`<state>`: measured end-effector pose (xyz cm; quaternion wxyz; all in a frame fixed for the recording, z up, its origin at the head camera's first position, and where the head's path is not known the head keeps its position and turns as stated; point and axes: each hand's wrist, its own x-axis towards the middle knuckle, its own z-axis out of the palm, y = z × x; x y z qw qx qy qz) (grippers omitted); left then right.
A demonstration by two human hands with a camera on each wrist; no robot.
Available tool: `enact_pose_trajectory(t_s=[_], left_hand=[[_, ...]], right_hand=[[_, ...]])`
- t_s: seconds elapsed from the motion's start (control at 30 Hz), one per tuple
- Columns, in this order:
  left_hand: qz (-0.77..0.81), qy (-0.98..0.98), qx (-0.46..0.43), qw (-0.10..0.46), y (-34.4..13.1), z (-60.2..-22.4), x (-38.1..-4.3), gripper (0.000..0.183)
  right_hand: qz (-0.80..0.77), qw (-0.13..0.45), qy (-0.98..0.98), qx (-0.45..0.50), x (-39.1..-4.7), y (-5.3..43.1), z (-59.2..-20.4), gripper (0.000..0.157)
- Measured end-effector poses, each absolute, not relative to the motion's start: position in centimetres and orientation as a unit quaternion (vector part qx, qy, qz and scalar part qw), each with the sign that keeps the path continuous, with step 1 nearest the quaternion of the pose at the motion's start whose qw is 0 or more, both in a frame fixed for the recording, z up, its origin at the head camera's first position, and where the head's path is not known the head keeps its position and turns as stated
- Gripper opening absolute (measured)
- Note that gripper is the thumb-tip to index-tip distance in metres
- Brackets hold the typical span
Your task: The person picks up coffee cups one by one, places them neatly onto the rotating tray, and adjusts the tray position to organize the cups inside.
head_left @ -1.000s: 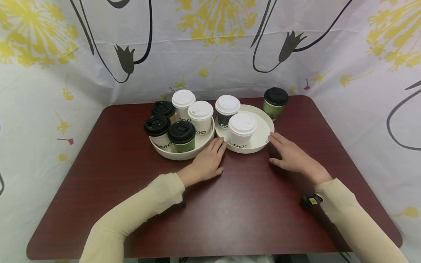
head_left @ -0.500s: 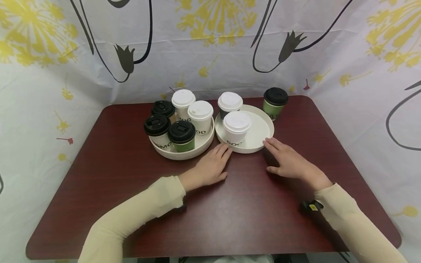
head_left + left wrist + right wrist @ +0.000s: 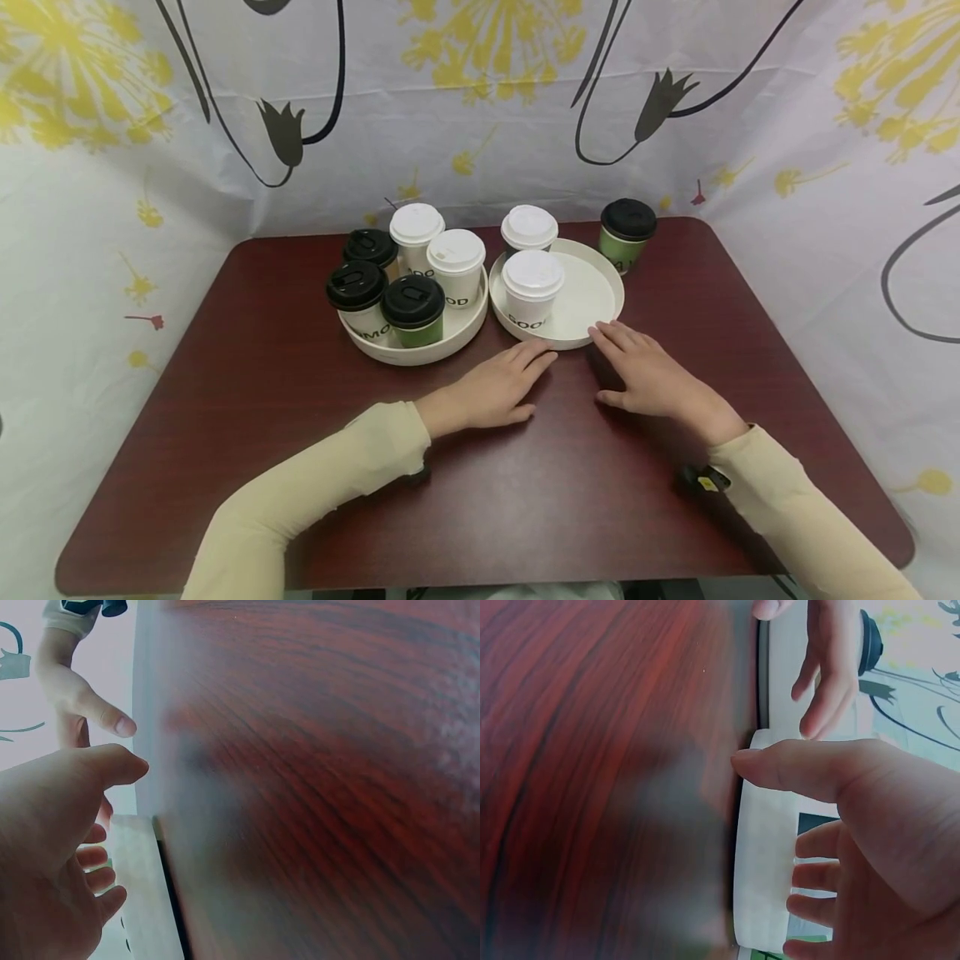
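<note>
Two white-lidded paper cups stand on the round white right tray (image 3: 592,292): a white-walled front cup (image 3: 532,292) and a dark-walled back cup (image 3: 529,229). My left hand (image 3: 491,390) reaches to the front of this tray, fingers extended at its rim. At the front right, my right hand (image 3: 651,373) has its fingertips at the rim, thumb apart. In the right wrist view the fingers lie along the tray wall (image 3: 765,855). The left wrist view shows the left hand's fingers (image 3: 94,857) beside a pale tray wall (image 3: 146,892). Neither hand grips a cup.
The left tray (image 3: 416,357) holds several cups with black or white lids, close beside the right tray. A green cup with a black lid (image 3: 626,233) stands behind the right tray. Patterned cloth (image 3: 480,125) hangs behind the dark red table (image 3: 315,375).
The right tray's cups have swung clockwise seen from above, the front one leftward, the back one back and right. My left hand slid right along the front; my right hand shifted slightly left.
</note>
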<state>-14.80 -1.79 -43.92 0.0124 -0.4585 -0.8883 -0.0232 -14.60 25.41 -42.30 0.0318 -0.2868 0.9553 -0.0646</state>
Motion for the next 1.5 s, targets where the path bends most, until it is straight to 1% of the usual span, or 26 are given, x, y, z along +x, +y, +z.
enact_pose_trajectory(t_s=[0.63, 0.77, 1.03, 1.5], left_hand=[[0.002, -0.896, -0.444, 0.018, -1.6, -44.2, -15.4, 0.088], [0.006, -0.899, -0.437, 0.024, -1.7, -44.2, -15.4, 0.088], [0.006, -0.904, -0.426, 0.033, -2.0, -44.2, -15.6, 0.085], [0.019, -0.915, -0.402, 0.03, -2.6, -43.8, -16.0, 0.083]], right_hand=[[-0.052, 0.026, 0.957, -0.284, -14.2, 24.0, -42.1, 0.094], [-0.057, 0.022, 0.956, -0.288, -14.3, 24.1, -42.1, 0.091], [-0.062, -0.009, 0.953, -0.295, -14.7, 24.8, -42.3, 0.082], [-0.084, 0.009, 0.954, -0.288, -15.7, 26.0, -42.2, 0.077]])
